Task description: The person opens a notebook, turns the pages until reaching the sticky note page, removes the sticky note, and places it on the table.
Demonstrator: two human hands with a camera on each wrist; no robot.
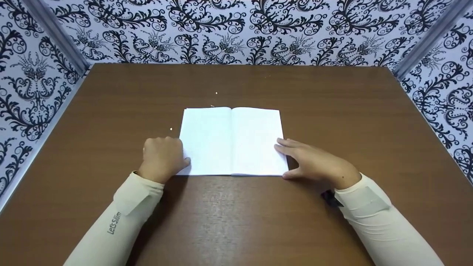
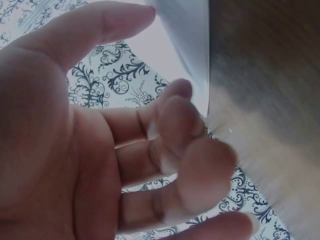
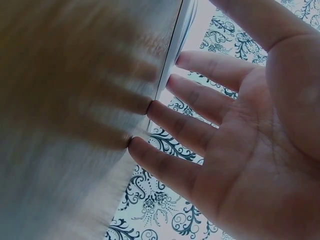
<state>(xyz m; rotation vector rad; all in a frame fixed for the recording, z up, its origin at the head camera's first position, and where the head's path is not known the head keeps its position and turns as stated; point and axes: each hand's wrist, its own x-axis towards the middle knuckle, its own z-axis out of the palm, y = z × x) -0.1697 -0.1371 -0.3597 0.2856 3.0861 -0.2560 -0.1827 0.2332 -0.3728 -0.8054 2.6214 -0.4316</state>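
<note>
A notebook [image 1: 257, 142] lies spread flat on the brown table, both facing pages white and blank. At its left edge is my left hand [image 1: 162, 157], knuckles up, its thumb over the lower left corner of the page. The left wrist view shows those fingers [image 2: 207, 172] loosely bent, with a wide gap between them and the thumb. My right hand [image 1: 314, 160] touches the opposite edge with fingers straight and spread, its thumb by the lower right corner. In the right wrist view, two fingertips [image 3: 156, 106] meet the table and the others are at the page edge [image 3: 186, 25].
The wooden table [image 1: 332, 99] reaches back to a wall [image 1: 236, 33] with black scroll patterns; similar panels stand at both sides. Small white scraps [image 1: 171, 129] lie left of and behind the notebook. A dark strap [image 1: 331, 198] shows under the right wrist.
</note>
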